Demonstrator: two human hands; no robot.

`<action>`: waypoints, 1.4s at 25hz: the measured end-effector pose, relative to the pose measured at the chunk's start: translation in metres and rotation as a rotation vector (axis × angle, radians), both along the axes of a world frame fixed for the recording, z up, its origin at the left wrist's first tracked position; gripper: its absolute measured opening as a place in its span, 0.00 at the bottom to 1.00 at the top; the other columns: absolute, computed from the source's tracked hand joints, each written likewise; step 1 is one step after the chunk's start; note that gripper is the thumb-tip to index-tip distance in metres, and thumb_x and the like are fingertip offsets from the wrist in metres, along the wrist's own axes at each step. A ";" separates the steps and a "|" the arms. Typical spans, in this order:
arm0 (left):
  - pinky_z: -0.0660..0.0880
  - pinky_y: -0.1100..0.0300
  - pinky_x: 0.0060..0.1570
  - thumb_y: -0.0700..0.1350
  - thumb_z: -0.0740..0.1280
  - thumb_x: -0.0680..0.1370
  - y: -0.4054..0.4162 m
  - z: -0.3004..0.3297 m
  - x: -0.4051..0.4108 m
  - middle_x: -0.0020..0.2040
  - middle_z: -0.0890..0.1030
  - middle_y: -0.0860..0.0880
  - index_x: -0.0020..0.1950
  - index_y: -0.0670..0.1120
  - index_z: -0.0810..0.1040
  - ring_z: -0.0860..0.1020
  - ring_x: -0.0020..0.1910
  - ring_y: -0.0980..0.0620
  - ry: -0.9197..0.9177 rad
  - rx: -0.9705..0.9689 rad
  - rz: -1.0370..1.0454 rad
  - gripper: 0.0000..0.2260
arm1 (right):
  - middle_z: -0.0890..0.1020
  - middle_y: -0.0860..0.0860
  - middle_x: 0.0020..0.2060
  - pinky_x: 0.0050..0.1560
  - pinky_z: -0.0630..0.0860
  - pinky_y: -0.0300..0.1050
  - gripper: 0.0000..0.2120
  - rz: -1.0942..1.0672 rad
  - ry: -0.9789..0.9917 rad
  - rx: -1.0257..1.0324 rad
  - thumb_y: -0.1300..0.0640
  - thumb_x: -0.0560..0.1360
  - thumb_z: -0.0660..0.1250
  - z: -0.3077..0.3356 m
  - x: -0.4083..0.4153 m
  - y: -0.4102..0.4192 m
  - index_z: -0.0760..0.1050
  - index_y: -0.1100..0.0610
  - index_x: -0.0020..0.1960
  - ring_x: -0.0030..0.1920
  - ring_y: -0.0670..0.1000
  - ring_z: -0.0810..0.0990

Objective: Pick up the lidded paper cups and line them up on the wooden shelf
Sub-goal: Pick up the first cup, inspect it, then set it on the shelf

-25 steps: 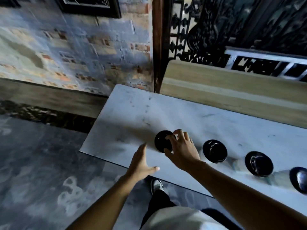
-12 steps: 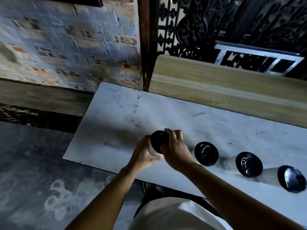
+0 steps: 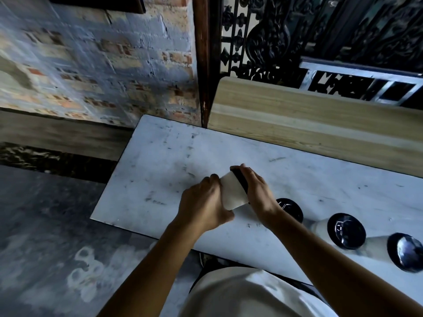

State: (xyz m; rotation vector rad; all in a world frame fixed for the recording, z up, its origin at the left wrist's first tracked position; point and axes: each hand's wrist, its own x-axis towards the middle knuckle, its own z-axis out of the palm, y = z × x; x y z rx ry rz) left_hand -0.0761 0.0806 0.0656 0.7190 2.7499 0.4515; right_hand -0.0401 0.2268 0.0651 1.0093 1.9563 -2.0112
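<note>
A white paper cup with a black lid is lifted off the marble table and tilted, its lid pointing away from me. My left hand grips its base end and my right hand wraps the lid end. Three more lidded cups stand in a row on the table to the right: one partly behind my right wrist, a second, and a third near the frame's edge. The wooden shelf runs along the far side of the table, bare.
A brick wall rises at the left, with a dark wooden post beside it. Black ornate ironwork stands behind the shelf. The table's left edge drops to a grey floor.
My left hand closed on the cup's body beside my right hand. Together they lifted the cup off the table and tipped it over toward the shelf side.
</note>
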 end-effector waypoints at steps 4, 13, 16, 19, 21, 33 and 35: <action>0.69 0.60 0.34 0.53 0.72 0.64 0.010 0.005 0.003 0.42 0.75 0.52 0.48 0.48 0.64 0.80 0.38 0.45 0.007 -0.038 -0.023 0.22 | 0.85 0.46 0.59 0.65 0.77 0.54 0.19 0.001 0.059 0.011 0.44 0.84 0.55 -0.004 0.007 0.003 0.84 0.45 0.58 0.61 0.51 0.82; 0.71 0.58 0.37 0.57 0.74 0.65 0.018 0.006 0.004 0.47 0.81 0.49 0.52 0.46 0.68 0.83 0.43 0.44 -0.002 -0.107 -0.025 0.25 | 0.85 0.45 0.55 0.61 0.78 0.50 0.17 -0.109 0.031 0.015 0.47 0.82 0.58 -0.002 0.007 -0.004 0.86 0.47 0.55 0.60 0.51 0.82; 0.72 0.57 0.38 0.59 0.75 0.66 0.019 0.007 0.000 0.48 0.83 0.48 0.55 0.45 0.70 0.84 0.46 0.43 -0.112 -0.052 0.008 0.27 | 0.87 0.49 0.54 0.58 0.77 0.49 0.18 -0.177 -0.055 -0.115 0.44 0.82 0.60 0.004 -0.003 -0.002 0.86 0.50 0.55 0.54 0.52 0.83; 0.75 0.57 0.37 0.67 0.73 0.68 0.018 0.006 -0.001 0.46 0.84 0.49 0.56 0.47 0.73 0.84 0.43 0.49 -0.455 0.245 0.227 0.29 | 0.87 0.57 0.54 0.57 0.77 0.52 0.19 -0.280 -0.020 -0.369 0.45 0.83 0.59 0.010 -0.007 0.013 0.83 0.56 0.58 0.51 0.58 0.83; 0.77 0.56 0.39 0.70 0.65 0.75 0.018 0.011 -0.001 0.43 0.85 0.49 0.52 0.47 0.79 0.83 0.39 0.53 -0.609 0.434 0.366 0.26 | 0.84 0.58 0.55 0.50 0.78 0.49 0.18 -0.310 0.064 -0.497 0.52 0.83 0.57 0.008 0.000 0.021 0.82 0.56 0.60 0.47 0.57 0.83; 0.83 0.48 0.55 0.69 0.52 0.81 0.018 0.004 0.027 0.48 0.89 0.45 0.52 0.51 0.85 0.88 0.48 0.48 -0.983 0.705 0.629 0.29 | 0.82 0.60 0.49 0.47 0.81 0.51 0.28 0.006 0.125 -0.501 0.64 0.83 0.57 0.002 0.049 0.022 0.65 0.39 0.76 0.47 0.57 0.82; 0.82 0.52 0.49 0.69 0.52 0.81 0.017 0.002 0.025 0.45 0.88 0.44 0.50 0.47 0.85 0.87 0.44 0.48 -0.890 0.573 0.584 0.32 | 0.82 0.62 0.48 0.46 0.82 0.53 0.27 0.017 0.123 -0.491 0.63 0.82 0.61 0.004 0.053 0.025 0.66 0.39 0.76 0.47 0.58 0.82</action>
